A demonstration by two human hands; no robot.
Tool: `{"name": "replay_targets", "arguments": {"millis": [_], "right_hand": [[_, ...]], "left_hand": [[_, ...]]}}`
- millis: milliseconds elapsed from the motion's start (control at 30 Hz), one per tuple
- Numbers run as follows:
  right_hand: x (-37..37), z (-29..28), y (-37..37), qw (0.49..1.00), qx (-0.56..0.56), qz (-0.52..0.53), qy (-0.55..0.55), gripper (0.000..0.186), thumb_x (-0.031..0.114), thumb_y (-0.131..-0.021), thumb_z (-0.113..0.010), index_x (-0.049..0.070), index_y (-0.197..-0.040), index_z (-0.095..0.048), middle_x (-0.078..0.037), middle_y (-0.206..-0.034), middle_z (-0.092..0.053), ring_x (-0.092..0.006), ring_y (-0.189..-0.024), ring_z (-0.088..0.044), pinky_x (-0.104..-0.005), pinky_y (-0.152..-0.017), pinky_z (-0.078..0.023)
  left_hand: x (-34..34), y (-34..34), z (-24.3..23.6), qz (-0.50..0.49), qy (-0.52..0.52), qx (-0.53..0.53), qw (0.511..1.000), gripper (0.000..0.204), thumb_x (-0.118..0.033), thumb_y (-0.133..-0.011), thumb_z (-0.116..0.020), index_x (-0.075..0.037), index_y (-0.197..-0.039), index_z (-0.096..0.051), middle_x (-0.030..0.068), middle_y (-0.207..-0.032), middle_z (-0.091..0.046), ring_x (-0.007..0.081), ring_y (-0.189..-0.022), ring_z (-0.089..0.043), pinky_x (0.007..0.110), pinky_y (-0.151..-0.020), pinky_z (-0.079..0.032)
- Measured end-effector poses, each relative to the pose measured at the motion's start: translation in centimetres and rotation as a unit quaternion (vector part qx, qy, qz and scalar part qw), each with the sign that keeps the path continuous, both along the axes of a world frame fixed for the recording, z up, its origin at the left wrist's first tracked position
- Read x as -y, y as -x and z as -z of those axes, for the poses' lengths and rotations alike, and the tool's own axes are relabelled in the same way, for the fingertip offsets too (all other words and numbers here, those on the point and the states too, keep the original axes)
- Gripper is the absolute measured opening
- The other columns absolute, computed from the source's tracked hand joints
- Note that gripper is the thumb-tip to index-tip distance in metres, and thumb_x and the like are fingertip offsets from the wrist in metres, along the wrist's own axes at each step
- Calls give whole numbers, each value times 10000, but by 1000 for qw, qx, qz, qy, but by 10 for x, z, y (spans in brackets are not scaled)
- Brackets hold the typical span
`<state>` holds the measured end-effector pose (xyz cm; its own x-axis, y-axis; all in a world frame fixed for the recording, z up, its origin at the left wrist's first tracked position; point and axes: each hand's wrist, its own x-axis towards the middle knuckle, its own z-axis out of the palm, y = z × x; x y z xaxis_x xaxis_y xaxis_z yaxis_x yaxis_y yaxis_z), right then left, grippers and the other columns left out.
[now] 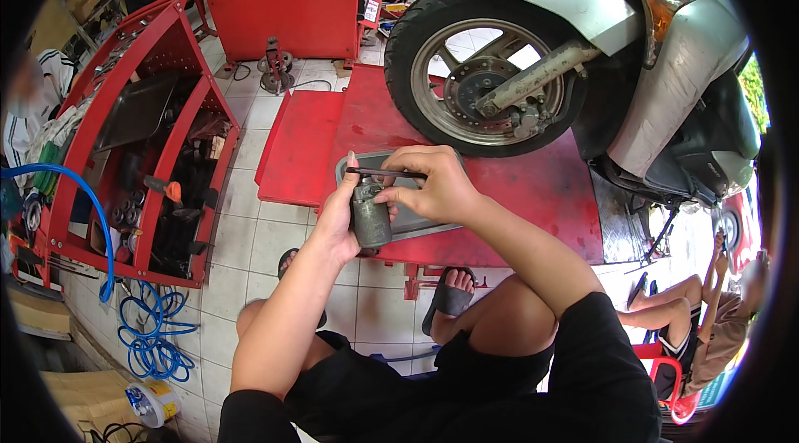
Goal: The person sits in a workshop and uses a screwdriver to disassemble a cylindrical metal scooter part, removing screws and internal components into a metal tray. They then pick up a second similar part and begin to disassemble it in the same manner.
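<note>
My left hand (334,212) is wrapped around a grey metal cylinder (372,222), which looks like a small starter motor, and keeps it nearly upright. Across its top lies a slim dark bar-shaped tool (379,172); its exact kind is unclear. The left thumb points up beside the tool's left end. My right hand (437,185) has its fingers curled over the tool's other end, its thumb and fingertips close to the cylinder's upper side. Beneath both hands sits a grey tray (424,225), mostly hidden by them.
A red lift platform (533,210) carries a silver scooter, its front wheel (487,69) just beyond my hands. At left stand a red tool cart (171,143) and a coiled blue hose (154,331). Another person (720,318) sits at right; a red cabinet (283,19) stands behind.
</note>
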<state>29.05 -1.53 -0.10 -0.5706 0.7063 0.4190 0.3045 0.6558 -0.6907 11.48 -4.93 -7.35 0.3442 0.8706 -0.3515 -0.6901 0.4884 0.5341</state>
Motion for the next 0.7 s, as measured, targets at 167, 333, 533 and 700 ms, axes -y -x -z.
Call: {"name": "replay_targets", "arguments": {"millis": [167, 333, 533, 700], "right_hand": [[-5, 8, -2, 999, -32, -16, -16, 287, 109, -697, -871, -32, -876, -697, -130, -875, -718, -296, -779, -698, -351, -692, -542], [-5, 3, 2, 1000, -14, -11, -2, 321, 118, -674, -893, -26, -882, -696, -127, -869, -719, -278, -777, -702, -346, -705, -547], [-6, 10, 1, 999, -48, -15, 5, 329, 103, -667, -897, -21, -893, -693, -120, -875, -719, -260, -785, -704, -333, -707, -548], [-2, 4, 3, 998, -54, -17, 25, 305, 83, -678, -889, -22, -884, -690, -120, -882, -718, -258, -795, -705, -336, -711, -553]], "left_hand": [[-3, 0, -4, 8, -1, 12, 1000, 684, -677, -921, -546, -28, -1120, -635, 97, -869, -673, 229, -736, -683, 342, -665, -580], [-2, 3, 1, 8, 7, 18, 1000, 710, -698, -896, -560, -25, -1110, -628, 98, -872, -674, 233, -739, -683, 344, -661, -579], [-2, 5, -8, 25, -7, 21, 999, 724, -710, -876, -572, -24, -1100, -620, 94, -880, -670, 236, -735, -680, 348, -656, -575], [1, 5, -12, 22, 2, 20, 1000, 720, -717, -874, -570, -35, -1101, -620, 95, -884, -668, 236, -727, -673, 350, -654, -570]]}}
